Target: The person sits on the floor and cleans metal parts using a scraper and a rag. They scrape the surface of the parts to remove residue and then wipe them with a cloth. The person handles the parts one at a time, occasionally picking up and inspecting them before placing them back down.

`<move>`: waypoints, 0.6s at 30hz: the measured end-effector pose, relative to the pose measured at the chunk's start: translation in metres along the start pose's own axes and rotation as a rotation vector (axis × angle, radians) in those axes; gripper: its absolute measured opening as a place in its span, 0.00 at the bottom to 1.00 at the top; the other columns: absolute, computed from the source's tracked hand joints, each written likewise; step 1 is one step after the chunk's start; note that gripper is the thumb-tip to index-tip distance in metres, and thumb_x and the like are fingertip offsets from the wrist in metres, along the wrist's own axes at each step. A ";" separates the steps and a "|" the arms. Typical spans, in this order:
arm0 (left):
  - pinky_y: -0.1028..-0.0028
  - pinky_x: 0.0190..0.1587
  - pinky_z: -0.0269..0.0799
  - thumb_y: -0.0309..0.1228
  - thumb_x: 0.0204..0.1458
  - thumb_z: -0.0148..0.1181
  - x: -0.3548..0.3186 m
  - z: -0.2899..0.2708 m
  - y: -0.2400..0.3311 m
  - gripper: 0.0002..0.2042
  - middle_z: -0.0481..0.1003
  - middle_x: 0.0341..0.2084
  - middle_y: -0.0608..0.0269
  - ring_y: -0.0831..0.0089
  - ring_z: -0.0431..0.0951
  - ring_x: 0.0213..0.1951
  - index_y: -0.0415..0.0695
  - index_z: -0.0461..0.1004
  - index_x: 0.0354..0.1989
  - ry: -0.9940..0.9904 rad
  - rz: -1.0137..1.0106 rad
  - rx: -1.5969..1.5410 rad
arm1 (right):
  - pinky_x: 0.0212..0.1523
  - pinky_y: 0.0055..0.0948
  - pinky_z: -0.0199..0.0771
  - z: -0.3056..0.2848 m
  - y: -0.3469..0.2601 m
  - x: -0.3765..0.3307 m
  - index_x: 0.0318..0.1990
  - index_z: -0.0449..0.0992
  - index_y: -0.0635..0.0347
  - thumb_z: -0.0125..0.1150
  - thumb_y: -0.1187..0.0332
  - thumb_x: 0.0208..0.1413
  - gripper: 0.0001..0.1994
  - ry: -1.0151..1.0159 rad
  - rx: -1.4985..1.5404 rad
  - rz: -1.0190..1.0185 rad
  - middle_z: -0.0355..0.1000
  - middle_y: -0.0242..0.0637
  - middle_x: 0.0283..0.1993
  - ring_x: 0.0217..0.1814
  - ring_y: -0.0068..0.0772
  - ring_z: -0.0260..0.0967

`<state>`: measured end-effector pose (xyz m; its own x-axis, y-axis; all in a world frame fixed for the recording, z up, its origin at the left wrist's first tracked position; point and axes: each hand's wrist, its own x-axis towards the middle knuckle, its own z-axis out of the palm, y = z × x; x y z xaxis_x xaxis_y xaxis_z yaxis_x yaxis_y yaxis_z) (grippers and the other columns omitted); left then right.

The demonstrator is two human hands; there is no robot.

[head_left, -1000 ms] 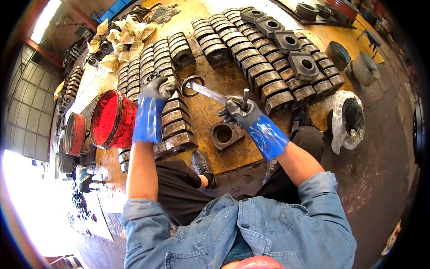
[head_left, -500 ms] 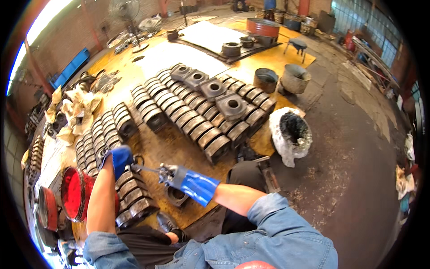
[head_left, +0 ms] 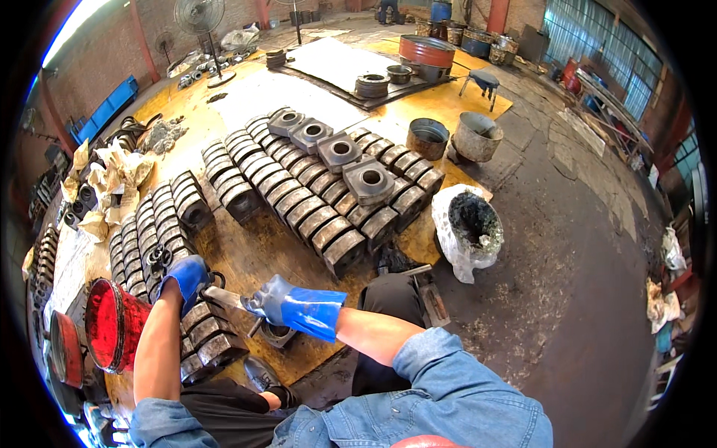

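Both my hands wear blue rubber gloves. My left hand (head_left: 187, 282) is closed at the edge of a dark ring-shaped part (head_left: 217, 279), low over a row of metal blocks; the glove hides most of its grip. My right hand (head_left: 275, 300) is wrapped round a flat-bladed tool like a scraper (head_left: 222, 296), whose pale blade points left and reaches the ring. Under my right hand lies a square metal block with a round hole (head_left: 278, 333), partly covered by the glove. Rows of curved metal blocks (head_left: 213, 328) sit just below and beside my left hand.
Long rows of blocks (head_left: 299, 190) fill the middle, with several square holed blocks (head_left: 370, 179) on top. A red-lined bucket (head_left: 112, 325) stands at my left. At right are a plastic-lined bucket (head_left: 444, 216) of dark stuff, two metal buckets (head_left: 428, 140) and a stool (head_left: 484, 78).
The blade has swung from nearly edge-on to showing its flat face, and my right hand has turned with it. Both hands sit slightly lower and further left in view, as the view shifts.
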<state>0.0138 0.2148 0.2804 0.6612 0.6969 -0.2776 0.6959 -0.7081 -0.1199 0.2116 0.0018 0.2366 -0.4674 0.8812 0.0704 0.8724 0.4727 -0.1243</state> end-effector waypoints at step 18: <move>0.58 0.49 0.72 0.32 0.53 0.57 -0.125 0.018 -0.005 0.17 0.77 0.39 0.40 0.46 0.77 0.45 0.38 0.74 0.49 0.713 -0.135 0.156 | 0.39 0.23 0.78 0.025 0.007 -0.011 0.56 0.72 0.61 0.54 0.68 0.61 0.17 0.734 0.969 0.163 0.79 0.42 0.43 0.37 0.29 0.78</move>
<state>-0.0774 0.1294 0.2990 0.6308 0.6463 0.4295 0.7715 -0.5816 -0.2579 0.2188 -0.0046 0.2098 0.1017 0.8675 0.4869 0.2996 0.4400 -0.8465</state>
